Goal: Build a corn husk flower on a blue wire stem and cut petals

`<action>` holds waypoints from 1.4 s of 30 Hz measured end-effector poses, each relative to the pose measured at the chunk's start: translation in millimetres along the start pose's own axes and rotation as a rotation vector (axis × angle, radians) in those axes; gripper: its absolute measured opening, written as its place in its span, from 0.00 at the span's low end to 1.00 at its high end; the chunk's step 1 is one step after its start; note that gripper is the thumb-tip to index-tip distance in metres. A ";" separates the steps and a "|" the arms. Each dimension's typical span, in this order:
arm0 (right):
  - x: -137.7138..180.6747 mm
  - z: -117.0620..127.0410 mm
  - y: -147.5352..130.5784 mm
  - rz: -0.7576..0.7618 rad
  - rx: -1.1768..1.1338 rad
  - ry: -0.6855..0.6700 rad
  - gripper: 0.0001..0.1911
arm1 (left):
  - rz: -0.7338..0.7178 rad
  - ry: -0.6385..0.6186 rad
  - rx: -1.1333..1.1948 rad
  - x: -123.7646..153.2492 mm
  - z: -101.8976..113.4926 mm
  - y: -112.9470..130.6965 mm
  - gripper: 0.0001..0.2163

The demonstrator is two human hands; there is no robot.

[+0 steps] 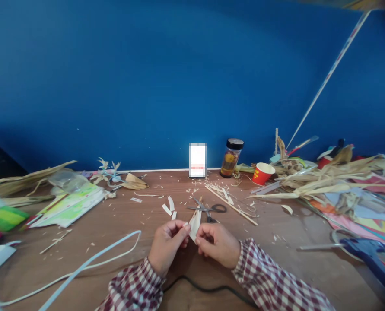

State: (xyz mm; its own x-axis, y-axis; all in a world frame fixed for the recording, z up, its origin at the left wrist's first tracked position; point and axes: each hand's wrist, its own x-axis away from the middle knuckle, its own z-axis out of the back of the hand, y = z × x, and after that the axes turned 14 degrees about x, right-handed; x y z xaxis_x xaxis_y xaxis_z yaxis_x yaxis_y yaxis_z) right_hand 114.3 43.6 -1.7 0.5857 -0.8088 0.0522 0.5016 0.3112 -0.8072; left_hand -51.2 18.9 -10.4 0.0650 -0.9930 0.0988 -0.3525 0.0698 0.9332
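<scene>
A pale, flat strip of corn husk (195, 221) is pinched between my two hands above the table. My left hand (169, 244) grips its left edge between thumb and index finger. On the lower right edge, the fingers of my right hand (218, 244) are closed in a similar pinch. Just beyond the husk lies a pair of scissors (218, 208), blades apart, partly covered by the husk's tip. Short cut husk pieces (167, 209) rest left of the scissors. Right of them are a thin stick (234, 206) and pale shavings.
At right lie a blue glue gun (364, 247) and heaped dried husks (322, 185). A red paper cup (262, 173) and lidded jar (231, 159) stand near the blue wall. White cable (91, 265) loops at left beside painted paper (69, 207). A black cable (208, 288) crosses in front.
</scene>
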 end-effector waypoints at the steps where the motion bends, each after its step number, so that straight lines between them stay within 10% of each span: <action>1: 0.1 1.1 -1.0 0.003 0.013 -0.003 0.06 | 0.004 -0.007 -0.006 0.4 -0.2 -0.2 0.12; 8: 0.7 4.2 -4.7 0.017 0.040 -0.008 0.07 | 0.025 0.006 -0.001 0.2 0.2 5.8 0.13; 16: -4.4 9.1 3.4 -0.071 -0.051 0.164 0.11 | -0.166 0.347 -0.041 -26.5 40.2 33.2 0.18; 34: -3.4 8.7 -1.1 0.015 0.170 0.257 0.11 | -0.504 -0.043 -1.237 -30.5 52.2 18.8 0.18; 42: -5.0 4.9 2.4 0.023 0.190 0.258 0.10 | -0.596 0.058 -1.386 -29.7 39.1 21.4 0.15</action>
State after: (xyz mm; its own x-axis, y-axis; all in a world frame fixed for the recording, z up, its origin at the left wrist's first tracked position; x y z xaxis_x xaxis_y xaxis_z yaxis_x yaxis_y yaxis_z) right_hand 115.7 50.8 -1.0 0.4293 -0.8929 -0.1355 0.6144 0.3987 -0.6809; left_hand -97.2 46.2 -6.9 -0.0756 -0.9050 -0.4187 0.8703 -0.2649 0.4153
